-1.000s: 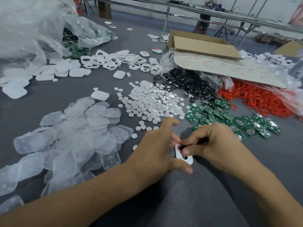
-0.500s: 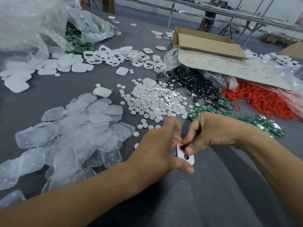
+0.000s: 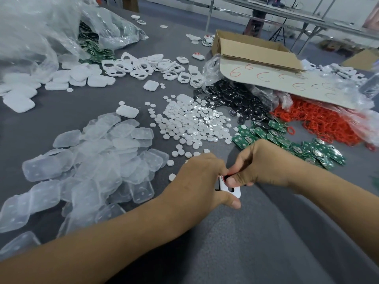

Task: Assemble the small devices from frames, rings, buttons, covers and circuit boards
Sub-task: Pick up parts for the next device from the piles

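My left hand [image 3: 196,181] grips a small white frame [image 3: 229,189] from its left side, thumb under its lower edge. A red ring shows at the frame's upper hole. My right hand [image 3: 260,162] pinches at that spot, its thumb pressing on the ring and a dark piece inside it. Both hands meet just above the grey table [image 3: 246,242] near its front. Parts lie in heaps behind: clear covers [image 3: 96,160], white buttons [image 3: 194,124], green circuit boards [image 3: 287,140], red rings [image 3: 320,124], black discs [image 3: 231,101], white frames [image 3: 147,66].
A cardboard box [image 3: 256,52] with a flap marked in red lies at the back right over plastic bags. A large clear plastic bag [image 3: 41,27] holding more boards fills the back left. White solid covers [image 3: 61,78] sit at the left. Metal benches stand beyond the table.
The view has shifted slightly. My right hand has drawn in closer over the frame's top hole, its wrist dropping lower. My left hand keeps the same hold.
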`<control>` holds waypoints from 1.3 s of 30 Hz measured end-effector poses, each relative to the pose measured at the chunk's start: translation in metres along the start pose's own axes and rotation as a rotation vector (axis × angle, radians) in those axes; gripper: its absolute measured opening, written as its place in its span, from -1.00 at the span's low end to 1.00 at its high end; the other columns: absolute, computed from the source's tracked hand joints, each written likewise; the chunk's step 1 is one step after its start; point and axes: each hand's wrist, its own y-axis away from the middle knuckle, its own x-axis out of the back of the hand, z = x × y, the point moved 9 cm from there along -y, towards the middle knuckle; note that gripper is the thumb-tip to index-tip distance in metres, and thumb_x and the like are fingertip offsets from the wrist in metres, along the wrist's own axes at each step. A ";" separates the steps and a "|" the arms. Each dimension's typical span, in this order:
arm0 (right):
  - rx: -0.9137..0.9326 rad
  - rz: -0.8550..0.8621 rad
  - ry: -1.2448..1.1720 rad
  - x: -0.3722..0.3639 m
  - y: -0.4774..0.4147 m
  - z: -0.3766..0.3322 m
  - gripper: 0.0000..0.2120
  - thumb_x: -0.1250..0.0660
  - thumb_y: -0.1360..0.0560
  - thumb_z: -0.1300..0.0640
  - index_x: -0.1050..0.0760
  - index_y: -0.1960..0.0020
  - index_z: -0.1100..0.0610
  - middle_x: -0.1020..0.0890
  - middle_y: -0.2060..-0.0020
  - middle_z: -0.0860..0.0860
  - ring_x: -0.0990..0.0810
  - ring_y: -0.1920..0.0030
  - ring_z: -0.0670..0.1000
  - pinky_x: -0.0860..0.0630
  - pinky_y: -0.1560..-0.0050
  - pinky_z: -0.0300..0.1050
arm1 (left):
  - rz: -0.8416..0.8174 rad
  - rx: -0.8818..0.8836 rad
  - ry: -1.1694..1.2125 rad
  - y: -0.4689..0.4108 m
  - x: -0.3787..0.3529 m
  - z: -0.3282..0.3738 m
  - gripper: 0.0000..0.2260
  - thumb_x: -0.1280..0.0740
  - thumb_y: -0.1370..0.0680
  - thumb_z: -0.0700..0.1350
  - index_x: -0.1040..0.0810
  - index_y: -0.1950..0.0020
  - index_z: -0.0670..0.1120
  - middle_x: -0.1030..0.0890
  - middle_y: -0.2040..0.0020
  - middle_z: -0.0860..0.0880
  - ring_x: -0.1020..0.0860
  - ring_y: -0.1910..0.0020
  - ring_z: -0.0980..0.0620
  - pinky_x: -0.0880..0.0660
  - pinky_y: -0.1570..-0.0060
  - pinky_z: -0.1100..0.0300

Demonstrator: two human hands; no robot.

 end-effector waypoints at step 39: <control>-0.002 0.826 0.179 0.090 -0.047 0.007 -0.84 -0.37 -0.46 0.24 -0.71 0.05 0.10 -0.74 0.14 0.11 -0.65 0.13 0.09 -0.33 0.16 -0.19 | 0.298 -0.029 -0.010 -0.115 0.026 0.032 -0.82 -0.26 -0.60 -0.24 -0.61 -0.12 -0.12 -0.63 -0.01 -0.10 -0.57 -0.02 -0.04 -0.51 -0.06 0.08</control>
